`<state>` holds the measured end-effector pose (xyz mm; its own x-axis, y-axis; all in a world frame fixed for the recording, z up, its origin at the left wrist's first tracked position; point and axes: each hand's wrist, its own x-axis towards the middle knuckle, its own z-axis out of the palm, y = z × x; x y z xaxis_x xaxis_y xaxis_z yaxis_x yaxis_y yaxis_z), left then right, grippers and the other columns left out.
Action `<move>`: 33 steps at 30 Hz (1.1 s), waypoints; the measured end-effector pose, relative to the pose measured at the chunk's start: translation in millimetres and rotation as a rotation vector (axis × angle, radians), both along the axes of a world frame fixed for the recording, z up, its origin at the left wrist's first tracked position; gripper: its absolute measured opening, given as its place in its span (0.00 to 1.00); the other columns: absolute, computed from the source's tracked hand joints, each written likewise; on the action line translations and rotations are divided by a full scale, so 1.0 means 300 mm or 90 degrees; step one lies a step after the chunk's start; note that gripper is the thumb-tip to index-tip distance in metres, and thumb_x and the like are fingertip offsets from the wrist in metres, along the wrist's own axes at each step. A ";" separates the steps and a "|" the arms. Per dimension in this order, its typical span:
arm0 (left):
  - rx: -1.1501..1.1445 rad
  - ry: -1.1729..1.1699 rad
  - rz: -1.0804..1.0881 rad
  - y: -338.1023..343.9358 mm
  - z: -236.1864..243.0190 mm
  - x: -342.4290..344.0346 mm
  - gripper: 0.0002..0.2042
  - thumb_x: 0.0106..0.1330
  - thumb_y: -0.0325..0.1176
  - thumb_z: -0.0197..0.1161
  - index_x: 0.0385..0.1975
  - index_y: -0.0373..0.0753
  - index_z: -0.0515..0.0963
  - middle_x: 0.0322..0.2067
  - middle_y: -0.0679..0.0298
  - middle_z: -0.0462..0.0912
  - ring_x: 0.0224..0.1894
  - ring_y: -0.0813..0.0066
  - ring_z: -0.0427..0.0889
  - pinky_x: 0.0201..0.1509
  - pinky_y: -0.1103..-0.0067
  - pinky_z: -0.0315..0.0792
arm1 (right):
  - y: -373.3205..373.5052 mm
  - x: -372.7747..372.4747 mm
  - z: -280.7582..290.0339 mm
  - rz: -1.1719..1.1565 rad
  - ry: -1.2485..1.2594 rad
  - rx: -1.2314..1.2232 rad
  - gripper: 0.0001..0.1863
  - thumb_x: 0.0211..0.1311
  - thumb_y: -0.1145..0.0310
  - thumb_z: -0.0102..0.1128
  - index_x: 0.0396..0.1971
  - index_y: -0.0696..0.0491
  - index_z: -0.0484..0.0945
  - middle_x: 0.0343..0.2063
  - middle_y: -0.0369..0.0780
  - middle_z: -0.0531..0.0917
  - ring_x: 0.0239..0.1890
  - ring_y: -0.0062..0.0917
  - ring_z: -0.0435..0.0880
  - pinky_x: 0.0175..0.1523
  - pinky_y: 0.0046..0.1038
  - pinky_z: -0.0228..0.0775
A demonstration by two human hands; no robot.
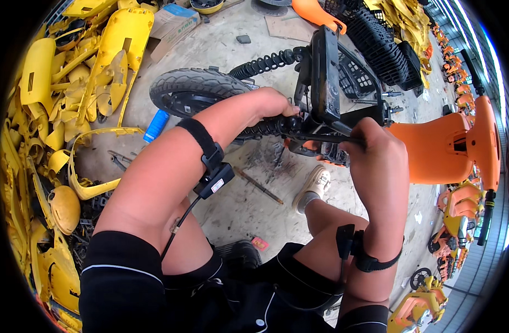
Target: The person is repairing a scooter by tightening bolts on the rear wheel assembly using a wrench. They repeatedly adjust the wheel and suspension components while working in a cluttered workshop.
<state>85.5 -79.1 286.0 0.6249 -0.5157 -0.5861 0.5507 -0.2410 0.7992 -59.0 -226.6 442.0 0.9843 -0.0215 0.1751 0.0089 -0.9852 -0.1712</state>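
Note:
A scooter's black rear frame point(326, 72) stands before me with a treaded wheel point(190, 89) on its left and coil shock absorbers point(265, 62) attached. My left hand point(279, 108) is closed at the lower shock's joint, beside the upright frame; what its fingertips hold is hidden. My right hand point(374, 141) grips a long dark bar point(321, 137) that runs level toward that joint. I cannot tell whether this bar is a tool or a part. Orange body panels point(432, 150) with a handlebar sit just right of my right hand.
Piles of yellow plastic panels point(116, 44) line the left. A blue can point(156, 125), a metal rod point(257, 186) and cardboard point(174, 33) lie on the concrete floor point(254, 216). Black baskets point(376, 44) stand upper right; rows of orange scooters point(462, 200) run along the right.

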 end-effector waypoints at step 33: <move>-0.024 -0.229 0.328 0.598 0.144 0.082 0.16 0.72 0.36 0.56 0.56 0.39 0.77 0.45 0.65 0.84 0.46 0.75 0.82 0.48 0.77 0.72 | 0.606 0.157 -0.431 0.399 -0.176 0.055 0.06 0.56 0.65 0.57 0.28 0.51 0.79 0.28 0.39 0.84 0.37 0.32 0.84 0.41 0.33 0.74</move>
<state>110.2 100.3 329.1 0.9532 -0.1125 -0.2806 0.2840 0.0151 0.9587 -11.8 -44.9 312.8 0.7354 0.5111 0.4450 0.6265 -0.7630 -0.1590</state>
